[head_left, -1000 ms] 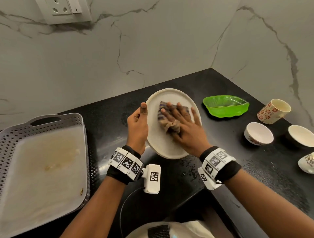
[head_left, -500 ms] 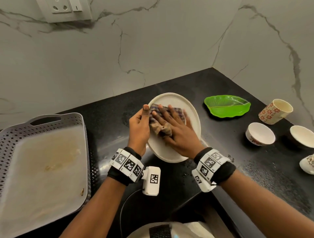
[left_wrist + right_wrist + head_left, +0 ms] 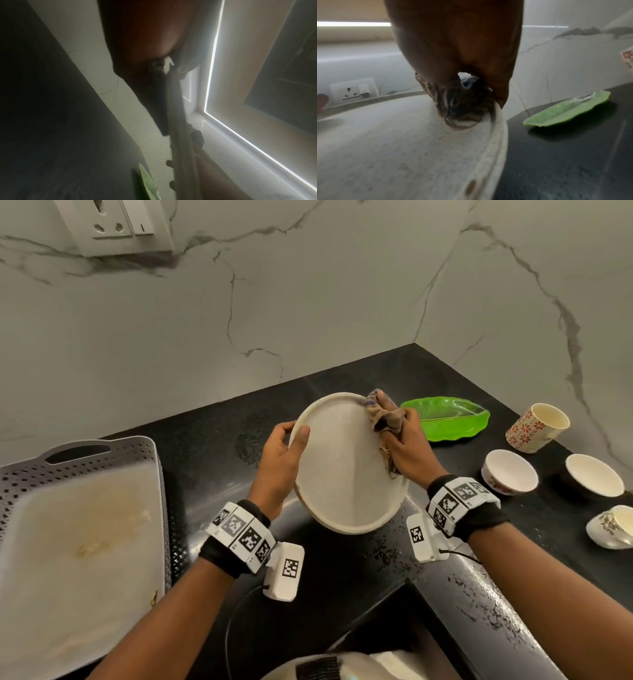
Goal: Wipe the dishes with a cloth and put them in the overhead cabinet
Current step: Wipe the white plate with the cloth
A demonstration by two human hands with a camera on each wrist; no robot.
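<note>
A round speckled white plate (image 3: 342,467) is held tilted above the black counter (image 3: 219,446). My left hand (image 3: 284,450) grips its left rim, thumb on the face and fingers behind. My right hand (image 3: 400,440) pinches a brown and blue checked cloth (image 3: 383,416) over the plate's upper right rim. In the right wrist view the cloth (image 3: 460,106) is bunched against the inside of the rim of the plate (image 3: 402,148). In the left wrist view the plate (image 3: 178,121) shows edge-on.
A green leaf-shaped dish (image 3: 448,417) lies just right of the plate. Further right stand a floral cup (image 3: 537,428), two white bowls (image 3: 510,472) (image 3: 594,475) and another cup (image 3: 613,527). A grey perforated tray (image 3: 78,525) sits on the left. Marble walls close the corner.
The plate has been lifted and tilted up on its edge. My right hand has slid the cloth from the plate's middle to its upper right rim.
</note>
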